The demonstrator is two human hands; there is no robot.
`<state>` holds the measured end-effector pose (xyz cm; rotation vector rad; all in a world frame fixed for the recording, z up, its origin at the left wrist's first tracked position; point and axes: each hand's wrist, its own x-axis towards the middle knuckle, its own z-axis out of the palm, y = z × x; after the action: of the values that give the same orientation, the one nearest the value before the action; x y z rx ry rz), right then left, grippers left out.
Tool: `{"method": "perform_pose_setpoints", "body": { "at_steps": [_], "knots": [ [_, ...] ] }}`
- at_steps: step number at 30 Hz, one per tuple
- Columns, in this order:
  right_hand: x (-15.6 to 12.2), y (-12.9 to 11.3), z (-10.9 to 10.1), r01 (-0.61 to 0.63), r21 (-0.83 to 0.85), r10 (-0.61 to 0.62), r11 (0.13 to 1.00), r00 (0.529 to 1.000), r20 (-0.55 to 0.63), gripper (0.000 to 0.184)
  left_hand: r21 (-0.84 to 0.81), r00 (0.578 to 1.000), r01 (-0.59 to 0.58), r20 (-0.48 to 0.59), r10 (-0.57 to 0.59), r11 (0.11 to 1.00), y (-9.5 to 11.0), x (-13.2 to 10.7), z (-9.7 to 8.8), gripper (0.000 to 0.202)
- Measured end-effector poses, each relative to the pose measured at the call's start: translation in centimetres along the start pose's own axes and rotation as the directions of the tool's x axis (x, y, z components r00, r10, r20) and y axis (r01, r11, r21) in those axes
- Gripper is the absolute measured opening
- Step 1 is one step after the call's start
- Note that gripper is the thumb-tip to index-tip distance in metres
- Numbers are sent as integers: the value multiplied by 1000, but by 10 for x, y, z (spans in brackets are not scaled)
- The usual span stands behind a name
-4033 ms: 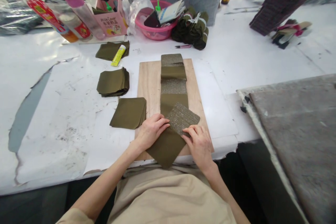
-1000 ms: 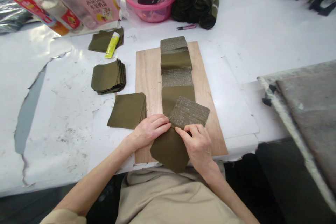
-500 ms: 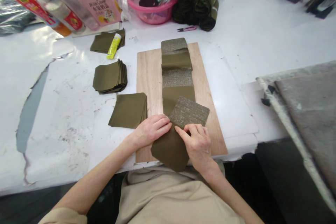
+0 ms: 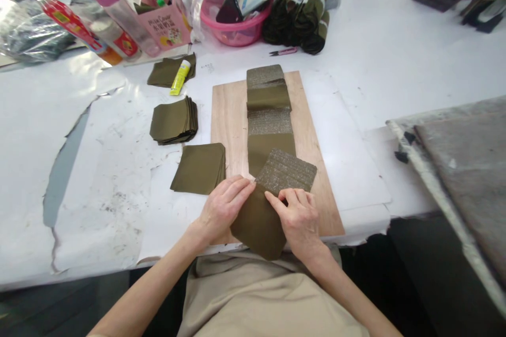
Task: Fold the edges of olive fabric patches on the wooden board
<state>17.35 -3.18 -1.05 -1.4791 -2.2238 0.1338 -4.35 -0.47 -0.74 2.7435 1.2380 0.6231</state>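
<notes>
An olive fabric piece with cut corners lies tilted at the board's near edge, its lower end overhanging toward my lap. My left hand grips its upper left edge, fingers together. On its upper right part, my right hand pinches with thumb and forefinger, the other fingers curled. A speckled grey-brown ribbed panel adjoins the upper edge of this piece, slanting to the right. Beyond it, overlapping olive and speckled pieces run up the wooden board.
Left of the board sit a stack of olive squares, a thicker stack, and a yellow tube on more fabric. Farther back are a pink basket, rolled olive bundles and small snips. A padded board stands at right.
The camera view has shifted slightly, so the table things appear a little lower and farther right. My left fingers have moved slightly at the fabric edge; my right hand keeps its pinch.
</notes>
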Motion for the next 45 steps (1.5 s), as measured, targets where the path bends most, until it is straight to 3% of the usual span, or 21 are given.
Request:
{"method": "perform_pose_setpoints", "body": {
  "at_steps": [3, 7, 12, 18, 23, 30, 35, 45],
  "knots": [
    [-1, 2, 0, -3, 7, 3, 1000, 1000, 18, 23, 53, 993, -56, 105, 50, 997, 14, -1, 6, 35],
    [-6, 14, -5, 46, 49, -48, 998, 998, 33, 22, 116, 985, -49, 168, 29, 992, 18, -2, 8, 37],
    [-12, 28, -11, 82, 62, -85, 995, 995, 60, 20, 169, 980, -59, 196, 25, 984, 14, -3, 7, 41],
    [-13, 28, -11, 103, 49, -104, 993, 994, 33, 22, 233, 975, -120, 212, 70, 965, 19, 3, 4, 41],
    [-18, 30, -14, 91, 57, -92, 994, 996, 13, 22, 190, 945, -231, 276, 173, 954, 23, 13, -2, 38],
    [-27, 38, -21, 86, 72, -89, 994, 995, 38, 24, 184, 900, -259, 401, 168, 948, 30, 20, -6, 46],
    [-35, 41, -22, 64, 115, -70, 991, 996, 48, 24, 171, 907, -277, 372, 199, 945, 33, 21, -4, 41],
    [-45, 42, -26, -14, 185, 7, 983, 999, 38, 25, 187, 854, -353, 464, 234, 917, 40, 31, -6, 46]
  ]
}}
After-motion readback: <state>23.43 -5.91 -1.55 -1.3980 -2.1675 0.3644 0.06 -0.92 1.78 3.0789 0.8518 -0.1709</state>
